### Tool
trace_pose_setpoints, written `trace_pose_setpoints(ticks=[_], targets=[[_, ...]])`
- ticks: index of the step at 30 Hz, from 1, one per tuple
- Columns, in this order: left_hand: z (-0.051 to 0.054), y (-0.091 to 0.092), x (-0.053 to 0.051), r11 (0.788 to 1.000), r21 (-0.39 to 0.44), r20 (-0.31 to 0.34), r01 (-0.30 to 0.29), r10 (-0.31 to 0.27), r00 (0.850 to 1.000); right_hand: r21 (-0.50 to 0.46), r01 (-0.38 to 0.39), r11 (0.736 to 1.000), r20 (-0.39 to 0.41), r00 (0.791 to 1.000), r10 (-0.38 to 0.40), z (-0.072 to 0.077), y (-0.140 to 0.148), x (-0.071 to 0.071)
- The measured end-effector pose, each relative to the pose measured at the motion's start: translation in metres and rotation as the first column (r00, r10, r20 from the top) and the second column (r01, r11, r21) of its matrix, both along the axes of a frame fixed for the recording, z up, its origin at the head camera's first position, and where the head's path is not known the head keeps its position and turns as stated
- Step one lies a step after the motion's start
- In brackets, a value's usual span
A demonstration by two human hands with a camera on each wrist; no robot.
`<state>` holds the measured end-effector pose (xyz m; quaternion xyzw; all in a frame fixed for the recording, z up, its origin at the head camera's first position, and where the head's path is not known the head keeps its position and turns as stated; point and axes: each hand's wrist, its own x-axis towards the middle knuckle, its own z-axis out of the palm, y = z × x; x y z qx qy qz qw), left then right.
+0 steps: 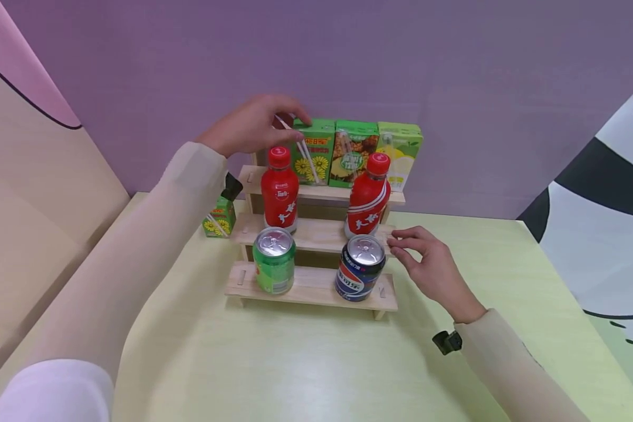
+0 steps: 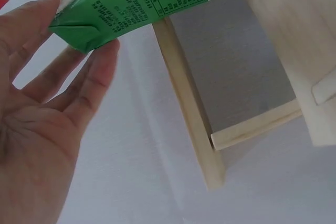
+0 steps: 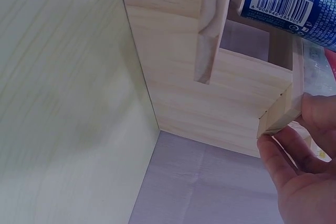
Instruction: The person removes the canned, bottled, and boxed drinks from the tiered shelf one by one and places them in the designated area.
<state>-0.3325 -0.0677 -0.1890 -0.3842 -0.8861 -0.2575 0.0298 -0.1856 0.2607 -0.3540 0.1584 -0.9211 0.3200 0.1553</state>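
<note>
A three-step wooden shelf [image 1: 316, 234] stands against the wall. My left hand [image 1: 261, 124] grips the top of a green chrysanthemum drink carton [image 1: 319, 153] at the left of the top step; in the left wrist view the thumb and fingers lie on the carton's end [image 2: 126, 11]. My right hand [image 1: 427, 264] pinches the right end of the middle step, and the right wrist view shows its thumb and fingers on that board's end [image 3: 281, 111]. Two red bottles [image 1: 281, 193] stand on the middle step. A green can [image 1: 274, 264] and a dark blue cola can [image 1: 360, 268] stand on the bottom step.
Beside the held carton stand a brown-and-green carton [image 1: 352, 153] and a yellow-green carton [image 1: 401, 149]. Another chrysanthemum carton [image 1: 220, 218] rests on the pale table [image 1: 295, 363], left of the shelf. Behind everything rises a purple wall [image 1: 480, 117].
</note>
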Motion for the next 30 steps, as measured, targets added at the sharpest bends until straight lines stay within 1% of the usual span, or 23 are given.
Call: trace_pose_setpoints(ticks=[4,6,10,13,16,20,24,27,30], targets=[[-0.001,-0.002,0.0,1.0,0.011,-0.032,0.006,-0.005,0.999,-0.009,-0.013,1.0,-0.017,1.0,0.013,-0.001,-0.001,-0.001],[-0.002,-0.005,-0.001,0.999,0.032,-0.042,0.004,-0.002,0.999,-0.013,-0.021,1.0,-0.021,1.0,0.02,-0.001,-0.002,-0.001],[-0.004,-0.015,0.0,0.997,0.072,-0.048,-0.033,0.036,0.998,-0.012,-0.02,1.0,-0.014,1.0,0.02,0.0,-0.003,-0.002],[-0.002,-0.024,0.003,0.993,0.099,-0.05,-0.06,0.066,0.997,-0.006,-0.016,1.0,-0.01,1.0,0.016,0.0,-0.003,-0.003],[-0.001,-0.034,0.006,0.989,0.131,-0.059,-0.068,0.076,0.995,-0.006,-0.015,1.0,-0.013,1.0,0.015,0.0,-0.003,-0.004],[0.0,-0.053,0.011,0.982,0.174,-0.073,-0.074,0.088,0.993,-0.008,-0.018,1.0,-0.016,1.0,0.018,-0.001,-0.002,-0.006],[0.002,-0.078,0.019,0.974,0.204,-0.107,-0.098,0.122,0.987,-0.008,-0.02,1.0,-0.016,1.0,0.019,-0.001,-0.001,-0.007],[0.005,-0.098,0.027,0.967,0.205,-0.105,-0.153,0.177,0.979,-0.008,-0.023,1.0,-0.02,1.0,0.022,0.001,0.001,-0.007],[0.007,-0.119,0.034,0.958,0.2,-0.078,-0.208,0.227,0.971,-0.008,-0.022,1.0,-0.019,1.0,0.022,0.002,0.001,-0.006]])
